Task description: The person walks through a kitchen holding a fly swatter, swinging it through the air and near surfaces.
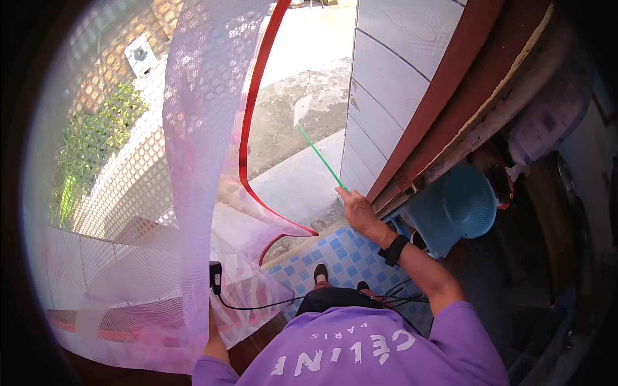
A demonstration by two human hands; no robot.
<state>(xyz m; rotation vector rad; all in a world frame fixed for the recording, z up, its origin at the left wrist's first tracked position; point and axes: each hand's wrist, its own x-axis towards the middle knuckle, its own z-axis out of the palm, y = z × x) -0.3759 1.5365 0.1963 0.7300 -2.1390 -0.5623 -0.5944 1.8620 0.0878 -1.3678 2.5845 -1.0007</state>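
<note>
My right hand (357,210) is closed around the lower end of a thin green stick (321,157), whose far end bears a pale, flat piece (303,110) and points out through the doorway. A black band circles my right wrist. To the left hangs a sheer pink and white mesh curtain (198,144) with red edging (245,125). My left forearm (217,340) reaches up behind the curtain's edge; the left hand itself is hidden by the curtain. Beside that arm is a small black device (215,278) with a cable.
A white-tiled wall (386,91) and a dark red door frame (434,106) stand at the right. Blue plastic basins (463,207) lie beyond my right forearm. The floor has blue checkered tiles (333,255). Outside are pale concrete ground and green plants (101,125) behind the mesh.
</note>
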